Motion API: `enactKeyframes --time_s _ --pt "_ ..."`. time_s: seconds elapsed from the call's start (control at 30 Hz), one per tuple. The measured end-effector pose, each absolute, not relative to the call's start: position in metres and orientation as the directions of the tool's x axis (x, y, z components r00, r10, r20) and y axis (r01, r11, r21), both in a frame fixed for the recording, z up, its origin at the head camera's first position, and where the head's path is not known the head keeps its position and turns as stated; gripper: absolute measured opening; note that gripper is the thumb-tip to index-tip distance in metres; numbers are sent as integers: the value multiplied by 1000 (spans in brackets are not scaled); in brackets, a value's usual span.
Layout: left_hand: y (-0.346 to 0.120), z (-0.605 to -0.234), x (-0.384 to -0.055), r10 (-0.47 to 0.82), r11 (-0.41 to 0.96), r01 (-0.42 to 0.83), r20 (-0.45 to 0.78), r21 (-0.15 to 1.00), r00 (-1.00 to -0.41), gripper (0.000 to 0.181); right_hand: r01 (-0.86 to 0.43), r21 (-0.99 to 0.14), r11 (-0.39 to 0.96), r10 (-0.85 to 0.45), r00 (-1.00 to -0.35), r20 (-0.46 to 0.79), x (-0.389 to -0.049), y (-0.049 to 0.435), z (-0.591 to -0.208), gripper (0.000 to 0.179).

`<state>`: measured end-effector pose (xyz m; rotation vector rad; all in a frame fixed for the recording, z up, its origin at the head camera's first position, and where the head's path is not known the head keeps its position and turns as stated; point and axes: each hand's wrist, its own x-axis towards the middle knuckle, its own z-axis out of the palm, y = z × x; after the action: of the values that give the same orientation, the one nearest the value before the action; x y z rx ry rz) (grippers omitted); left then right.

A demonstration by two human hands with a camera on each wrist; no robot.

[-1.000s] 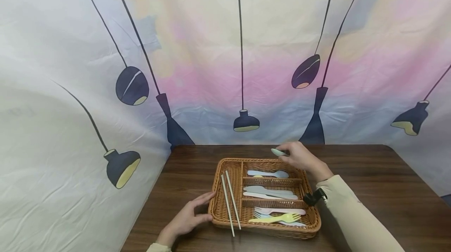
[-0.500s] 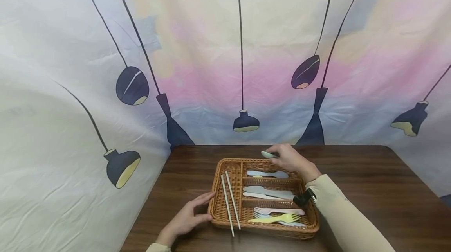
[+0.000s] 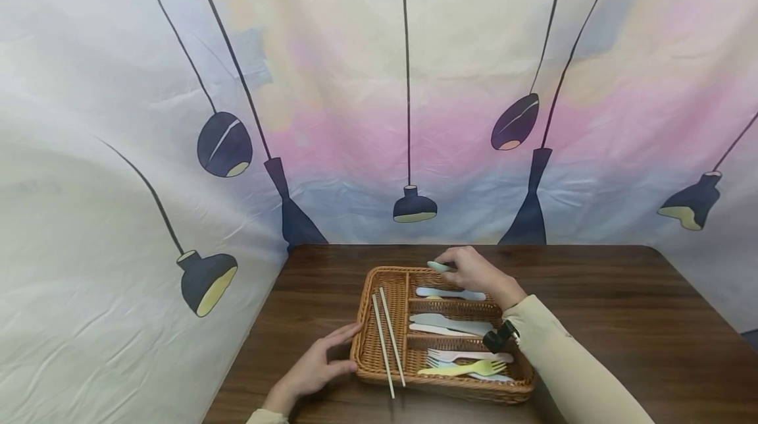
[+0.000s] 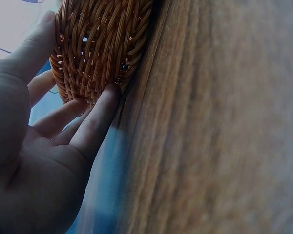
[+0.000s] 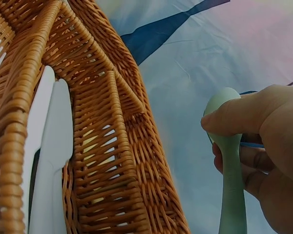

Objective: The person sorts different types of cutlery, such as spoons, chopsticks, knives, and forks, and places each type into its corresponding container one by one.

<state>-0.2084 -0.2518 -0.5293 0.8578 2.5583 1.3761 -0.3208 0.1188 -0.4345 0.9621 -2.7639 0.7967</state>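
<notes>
My right hand [image 3: 478, 274] pinches a pale green spoon [image 5: 232, 180] by its bowl end, thumb on top, above the far rim of a wicker cutlery basket [image 3: 392, 275]. In the right wrist view the spoon's handle points down. My left hand [image 3: 314, 363] touches the basket's left wall with fairly straight fingers and thumb. Two chopsticks [image 3: 383, 346] lie in the left compartment, their near ends over the front rim. The far right compartment holds a light blue utensil [image 3: 447, 293], its right end near my wrist. Knives [image 3: 447, 322] lie in the middle compartment, forks [image 3: 468, 368] in the near one.
The basket stands on a dark wooden table [image 3: 622, 318]. Behind and left of it hangs a cloth [image 3: 331, 114] printed with lamps. A small black device [image 3: 500, 337] on my right wrist hangs over the basket's right side.
My right hand has moved left along the basket's far rim, carrying the green spoon. The left hand stays at the basket's left side.
</notes>
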Motion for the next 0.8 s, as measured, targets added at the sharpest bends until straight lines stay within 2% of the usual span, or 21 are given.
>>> enactKeyframes --time_s 0.3,0.5,0.8 --pt "-250 -527 -209 517 456 442 175 772 -838 67 -610 -428 667 -554 -790 261 -322 115 -437 22" --pt "-251 -527 -210 526 444 447 178 777 -832 67 -599 -447 665 -551 -797 247 -321 116 -442 29" --pt "-249 -527 -209 522 438 431 167 789 -836 67 -633 -443 636 -570 -771 284 -321 121 -445 29"
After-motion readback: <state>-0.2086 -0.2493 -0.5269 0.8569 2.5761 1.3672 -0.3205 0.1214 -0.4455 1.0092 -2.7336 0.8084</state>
